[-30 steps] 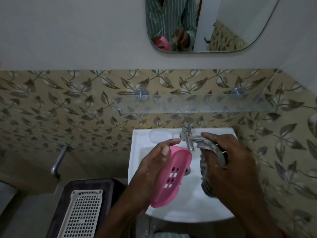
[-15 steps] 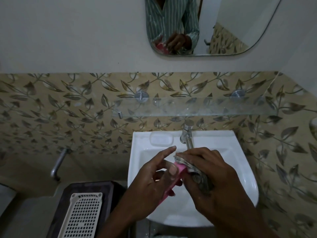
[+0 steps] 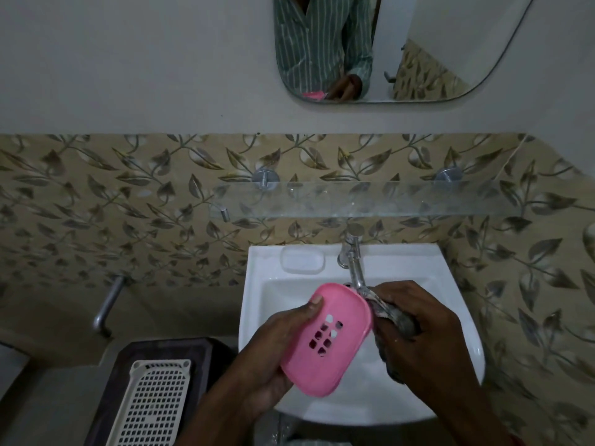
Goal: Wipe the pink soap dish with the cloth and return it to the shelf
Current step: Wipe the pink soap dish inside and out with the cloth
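The pink soap dish (image 3: 331,342) is an oval with drain holes in its middle, held over the white sink (image 3: 264,294). My left hand (image 3: 273,355) grips its left edge, thumb on the rim, flat holed face turned up to me. My right hand (image 3: 415,326) is closed around a grey crumpled cloth (image 3: 389,320), which touches the dish's upper right edge. The glass shelf (image 3: 363,201) on the tiled wall above the sink is bare.
A chrome tap (image 3: 352,262) juts out just behind the dish. A white moulded soap recess (image 3: 302,259) sits on the sink's back ledge. A dark stool with a white perforated tray (image 3: 151,403) stands lower left. A mirror (image 3: 450,59) hangs above.
The dish has turned from edge-on to flat face up. The cloth hand has slid off the face to the dish's right edge.
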Tool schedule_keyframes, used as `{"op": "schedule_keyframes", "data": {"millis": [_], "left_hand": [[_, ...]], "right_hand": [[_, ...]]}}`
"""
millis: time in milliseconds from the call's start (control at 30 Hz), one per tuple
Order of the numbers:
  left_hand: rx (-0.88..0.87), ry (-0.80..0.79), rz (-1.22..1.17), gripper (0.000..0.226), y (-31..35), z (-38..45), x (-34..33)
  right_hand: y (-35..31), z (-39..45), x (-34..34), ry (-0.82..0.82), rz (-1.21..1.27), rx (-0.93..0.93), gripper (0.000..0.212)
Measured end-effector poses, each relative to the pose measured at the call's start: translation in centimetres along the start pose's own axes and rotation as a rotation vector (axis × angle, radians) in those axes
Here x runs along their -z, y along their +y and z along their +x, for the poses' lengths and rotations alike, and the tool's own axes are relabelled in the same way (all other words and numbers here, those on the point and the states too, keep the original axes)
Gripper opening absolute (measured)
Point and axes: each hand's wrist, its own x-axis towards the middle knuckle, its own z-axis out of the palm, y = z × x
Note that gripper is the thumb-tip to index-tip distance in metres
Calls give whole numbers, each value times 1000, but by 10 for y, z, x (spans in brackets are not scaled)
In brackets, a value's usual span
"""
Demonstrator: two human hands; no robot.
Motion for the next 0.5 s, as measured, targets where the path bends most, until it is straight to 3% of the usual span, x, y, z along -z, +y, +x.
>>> {"op": "schedule_keyframes", "data": {"millis": [100,233,400,500], "left_hand": [[-34,-7,-54,43,1,3,-1],[-80,-79,-150,64,6,8,0],[-51,-123,-205,79,8,22,6],[-89,-73,-191,74,6,28,-1]], "right_hand": [[-1,0,2,77,-47,-71,19],[-23,4,13,160,-54,-111,31],[-59,11,27,142,221,-34,55],[-69,19,13,165,101,26,42]]}}
